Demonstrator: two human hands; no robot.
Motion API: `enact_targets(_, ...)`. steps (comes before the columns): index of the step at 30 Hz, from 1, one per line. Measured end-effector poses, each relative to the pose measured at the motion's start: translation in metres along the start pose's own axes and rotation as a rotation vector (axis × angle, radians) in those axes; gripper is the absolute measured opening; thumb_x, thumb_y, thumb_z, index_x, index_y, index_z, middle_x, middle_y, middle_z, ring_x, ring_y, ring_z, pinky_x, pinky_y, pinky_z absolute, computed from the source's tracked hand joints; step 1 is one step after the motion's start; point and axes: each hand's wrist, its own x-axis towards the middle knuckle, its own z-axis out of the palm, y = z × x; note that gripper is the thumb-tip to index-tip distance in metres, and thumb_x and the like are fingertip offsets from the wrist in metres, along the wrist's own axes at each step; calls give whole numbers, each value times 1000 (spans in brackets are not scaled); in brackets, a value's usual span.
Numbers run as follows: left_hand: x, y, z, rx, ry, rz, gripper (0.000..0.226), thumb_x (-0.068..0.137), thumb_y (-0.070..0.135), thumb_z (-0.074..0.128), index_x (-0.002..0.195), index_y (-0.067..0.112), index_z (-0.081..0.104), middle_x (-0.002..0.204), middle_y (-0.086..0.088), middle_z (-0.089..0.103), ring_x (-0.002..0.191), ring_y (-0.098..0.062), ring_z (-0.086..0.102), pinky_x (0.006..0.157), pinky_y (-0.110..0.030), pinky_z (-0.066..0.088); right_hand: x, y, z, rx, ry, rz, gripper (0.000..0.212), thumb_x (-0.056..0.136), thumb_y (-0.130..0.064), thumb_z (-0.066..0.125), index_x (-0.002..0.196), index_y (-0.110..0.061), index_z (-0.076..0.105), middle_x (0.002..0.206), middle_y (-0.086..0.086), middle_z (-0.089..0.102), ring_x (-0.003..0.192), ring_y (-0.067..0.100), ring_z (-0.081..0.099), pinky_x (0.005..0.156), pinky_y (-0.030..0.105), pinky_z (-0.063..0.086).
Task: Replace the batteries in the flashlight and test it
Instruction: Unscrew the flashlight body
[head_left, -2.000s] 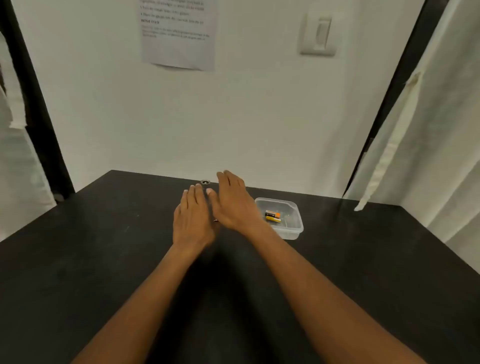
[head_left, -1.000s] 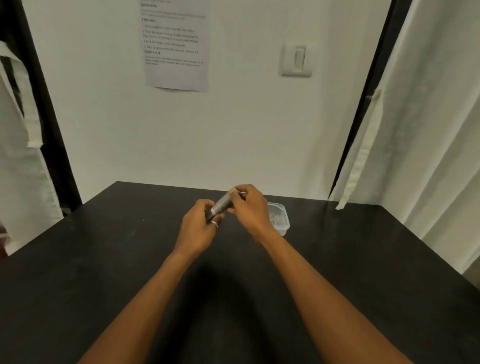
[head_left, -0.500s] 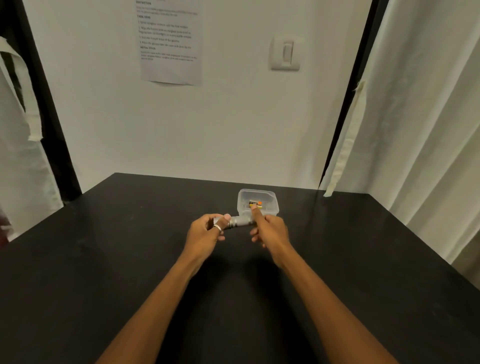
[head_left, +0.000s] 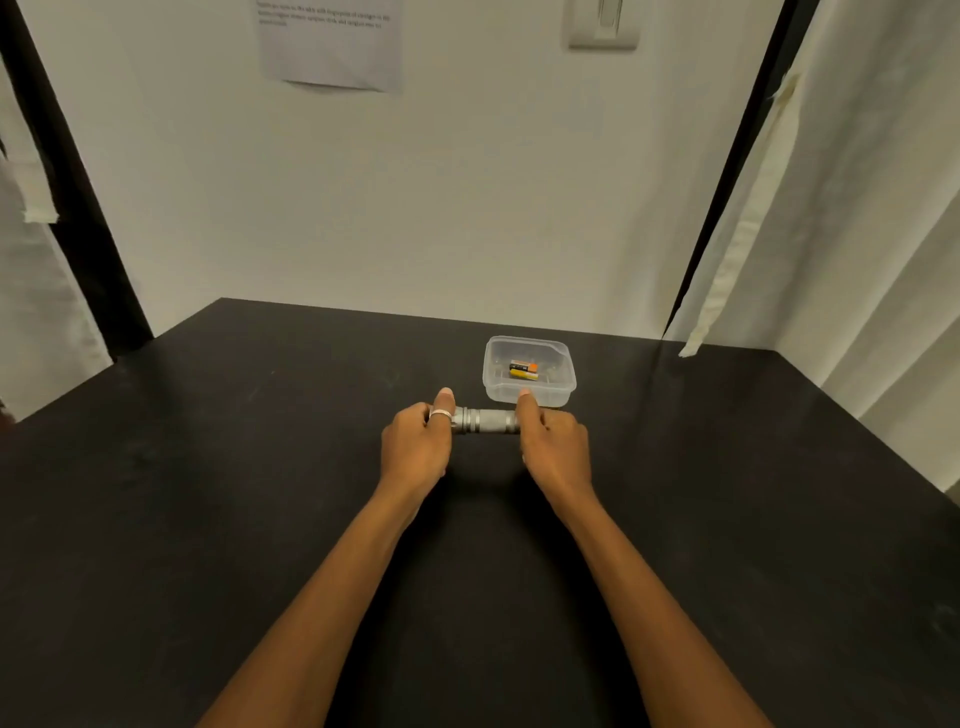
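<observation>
Flashlight (head_left: 485, 421): long axis left-right, level, over the black desk (head_left: 208, 467), just in front of a clear box (head_left: 563, 389) of batteries (head_left: 523, 369). Lens direction cannot be told. Left grip (head_left: 415, 441) and right grip (head_left: 553, 447) each curl around one end. White wall (head_left: 467, 208) behind; curtain (head_left: 857, 208) at right.

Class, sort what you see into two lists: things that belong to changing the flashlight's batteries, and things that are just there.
Belongs to the job:
flashlight, gripped at its ends by the left hand and right hand
batteries
tub holding them

Just there:
notice on the wall
switch
curtain
</observation>
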Motion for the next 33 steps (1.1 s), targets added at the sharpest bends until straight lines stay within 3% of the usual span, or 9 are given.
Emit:
enact_targets(4, 1, -3, -1, 8, 19, -3, 53, 100, 57, 46, 83, 10, 64, 71, -6, 61, 61, -20, 55, 59, -39, 50, 0, 1, 1, -10, 10, -96, 61, 100, -58, 39, 58, -17, 56, 59, 0, 61, 57, 15, 59, 53, 33, 45)
enact_targets(7, 2, -2, -1, -7, 38, -16, 52, 100, 57, 47, 85, 10, 65, 71, -5, 61, 57, -18, 56, 50, -31, 47, -2, -1, 0, 74, -32, -130, 62, 101, -61, 43, 72, -8, 59, 72, 10, 67, 60, 14, 58, 57, 35, 49)
enact_targets(10, 2, -1, -2, -51, 57, -37, 51, 99, 58, 48, 87, 12, 66, 70, -3, 61, 54, -14, 55, 47, -27, 45, -4, -3, -3, 183, -79, -129, 49, 100, -58, 52, 84, -13, 64, 74, 5, 67, 62, 7, 59, 59, 29, 49)
enact_targets(16, 0, 4, -4, -154, 55, 22, 51, 98, 57, 53, 90, 9, 66, 63, 1, 59, 45, -6, 50, 44, -23, 45, -2, -3, -17, 439, -213, -130, 17, 100, -35, 66, 106, -22, 72, 99, -5, 77, 88, 8, 74, 60, 21, 55)
enact_targets(21, -1, 10, -6, -202, 61, 44, 49, 98, 59, 53, 90, 11, 65, 65, 1, 57, 49, -9, 48, 45, -25, 43, 2, -4, -17, 739, -284, -79, 17, 94, -13, 74, 110, -17, 77, 111, 4, 77, 102, 17, 74, 77, 30, 60)
enact_targets(24, 2, 7, -9, -207, 71, 29, 48, 98, 57, 53, 91, 11, 65, 66, 0, 55, 53, -12, 47, 48, -28, 43, 2, -4, -15, 771, -333, -50, 24, 91, -2, 74, 111, -14, 77, 113, 6, 76, 106, 21, 74, 82, 32, 61)
enact_targets(28, 4, 5, -9, -207, 62, 25, 51, 99, 57, 53, 94, 7, 65, 69, -2, 54, 55, -14, 47, 50, -31, 43, 3, -5, -14, 773, -335, 26, 14, 95, -16, 73, 108, -11, 74, 100, 7, 78, 87, 18, 76, 73, 29, 61)
enact_targets(31, 2, 4, -7, -185, 52, 40, 52, 99, 56, 52, 94, 6, 65, 67, -2, 54, 54, -15, 48, 52, -32, 43, 4, -7, -10, 605, -260, 61, 30, 96, -38, 70, 93, -8, 74, 74, 5, 73, 63, 13, 69, 59, 25, 58)
enact_targets(33, 2, 5, -6, -172, 43, 39, 51, 100, 56, 51, 94, 6, 64, 69, -3, 55, 56, -16, 48, 55, -33, 44, 4, -6, -8, 556, -250, 58, 31, 98, -37, 67, 94, -7, 73, 69, 4, 72, 60, 12, 66, 58, 25, 57)
